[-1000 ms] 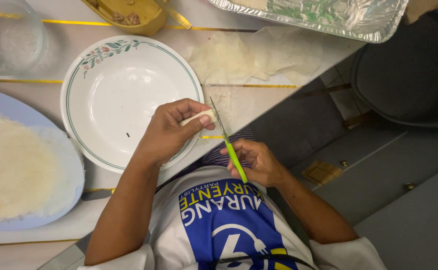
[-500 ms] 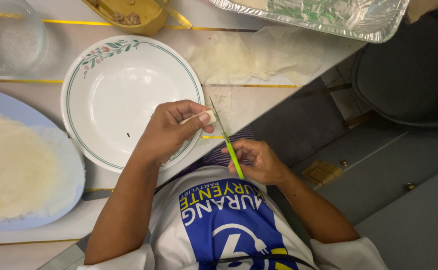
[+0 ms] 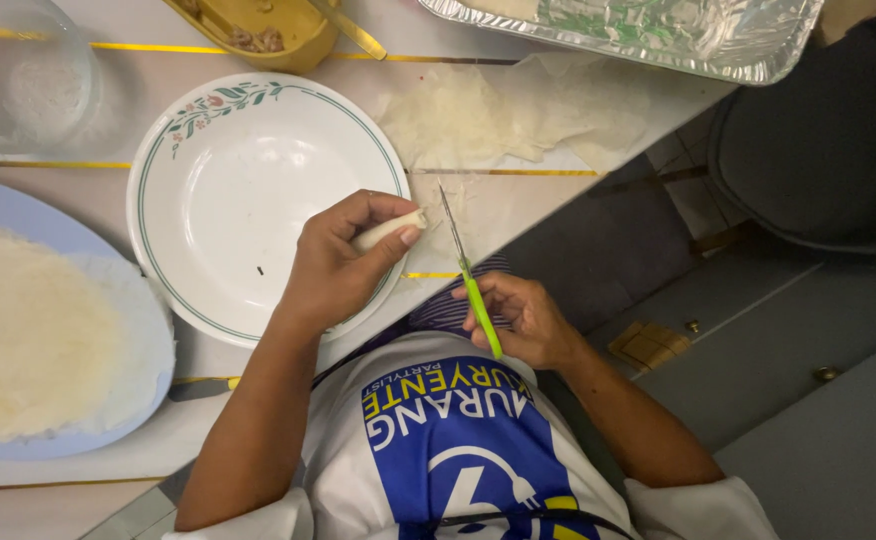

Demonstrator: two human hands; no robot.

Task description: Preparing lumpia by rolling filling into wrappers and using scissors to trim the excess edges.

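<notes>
My left hand [image 3: 333, 265] is closed around a small pale rolled wrapper [image 3: 390, 229], holding it over the right rim of a white plate [image 3: 218, 190] with a floral border. My right hand [image 3: 523, 320] grips a green-handled knife [image 3: 466, 270] by its handle. The thin blade points away from me, just to the right of the roll's end and close to it. Both hands hover at the table's edge, above my white and blue shirt.
A blue plate [image 3: 153, 345] at the left carries a stack of pale round wrappers [image 3: 28, 330]. A clear glass bowl [image 3: 23, 70], a yellow bowl [image 3: 258, 30] and a foil tray [image 3: 638, 30] stand at the far side. Torn wrapper scraps [image 3: 498, 115] lie beside the plate. A dark chair [image 3: 828, 150] is at the right.
The roll's end has shifted slightly right toward the blade, and the knife has edged a little to the right. Both grips are unchanged.
</notes>
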